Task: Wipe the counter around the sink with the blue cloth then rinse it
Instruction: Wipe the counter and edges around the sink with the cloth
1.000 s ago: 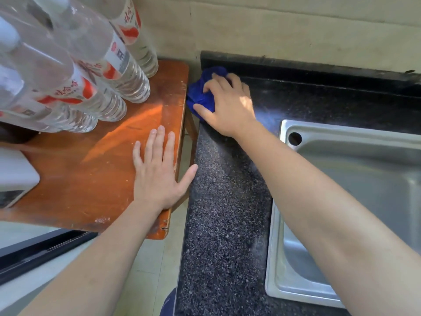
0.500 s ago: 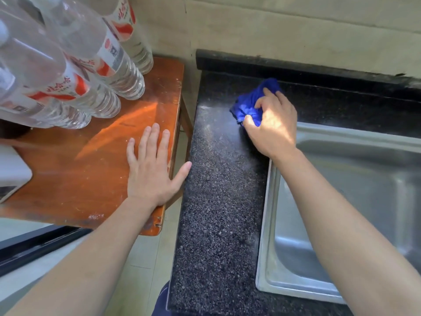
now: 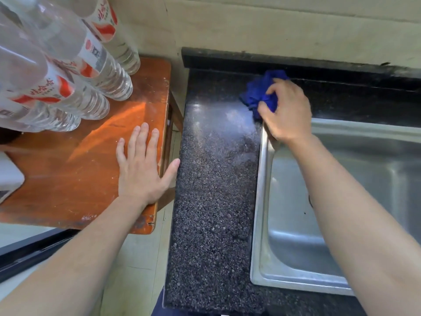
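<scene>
My right hand (image 3: 286, 112) grips the bunched blue cloth (image 3: 259, 91) against the dark speckled counter (image 3: 214, 190), just behind the far left corner of the steel sink (image 3: 262, 201). The cloth's upper edge reaches the raised black back ledge. My left hand (image 3: 141, 169) lies flat with straight fingers on the orange wooden table (image 3: 79, 179) to the left, its thumb reaching toward the counter's edge.
Several clear water bottles (image 3: 75, 71) with red and white labels stand packed at the table's far left. A white object (image 3: 9, 176) sits at the table's left edge. A narrow gap with tiled floor (image 3: 141, 258) separates table and counter. The beige wall (image 3: 273, 26) runs behind.
My right hand has swept the cloth rightward along the back of the counter, from the far left corner to the sink's corner. My left hand stays flat on the table.
</scene>
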`<state>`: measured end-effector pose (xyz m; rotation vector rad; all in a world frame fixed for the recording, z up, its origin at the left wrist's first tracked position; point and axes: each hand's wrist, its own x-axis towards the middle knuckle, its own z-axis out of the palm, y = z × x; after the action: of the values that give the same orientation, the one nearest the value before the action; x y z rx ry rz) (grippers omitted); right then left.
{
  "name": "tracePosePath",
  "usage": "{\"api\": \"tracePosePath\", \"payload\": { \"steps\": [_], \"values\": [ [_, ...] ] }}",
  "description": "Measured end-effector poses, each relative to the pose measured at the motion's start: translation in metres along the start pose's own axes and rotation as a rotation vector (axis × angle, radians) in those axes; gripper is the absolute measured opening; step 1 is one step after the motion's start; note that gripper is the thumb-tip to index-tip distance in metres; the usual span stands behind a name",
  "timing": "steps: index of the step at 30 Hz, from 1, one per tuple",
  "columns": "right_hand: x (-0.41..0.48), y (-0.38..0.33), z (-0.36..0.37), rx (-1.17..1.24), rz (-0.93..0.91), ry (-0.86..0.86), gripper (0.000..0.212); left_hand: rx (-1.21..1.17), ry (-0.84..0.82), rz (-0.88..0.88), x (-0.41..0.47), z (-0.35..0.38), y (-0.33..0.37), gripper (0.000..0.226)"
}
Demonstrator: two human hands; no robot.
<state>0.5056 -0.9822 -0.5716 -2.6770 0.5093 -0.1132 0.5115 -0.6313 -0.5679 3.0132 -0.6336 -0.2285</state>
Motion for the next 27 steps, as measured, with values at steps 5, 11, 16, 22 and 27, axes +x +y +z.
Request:
{"api": "tracePosePath", "payload": {
  "steps": [5, 11, 16, 22, 27],
  "values": [
    [-0.005, 0.003, 0.006, 0.022, 0.349, 0.177, 0.036, 0.012, 0.000, -0.007, 0.000, 0.001, 0.001, 0.084],
    [-0.036, -0.091, 0.050, -0.026, -0.077, -0.054, 0.051, -0.044, 0.056, 0.005, 0.000, 0.005, -0.003, 0.069],
    [-0.163, -0.093, 0.053, -0.006, -0.408, -0.197, 0.046, -0.040, 0.078, 0.015, -0.002, 0.006, -0.003, 0.069],
    [-0.136, -0.072, 0.044, -0.099, -0.514, -0.287, 0.050, -0.044, 0.068, 0.019, -0.002, 0.006, -0.004, 0.069],
    [-0.010, -0.104, 0.053, -0.155, -0.239, -0.232, 0.055, -0.044, 0.062, 0.013, -0.001, 0.006, -0.004, 0.066]
  ]
}}
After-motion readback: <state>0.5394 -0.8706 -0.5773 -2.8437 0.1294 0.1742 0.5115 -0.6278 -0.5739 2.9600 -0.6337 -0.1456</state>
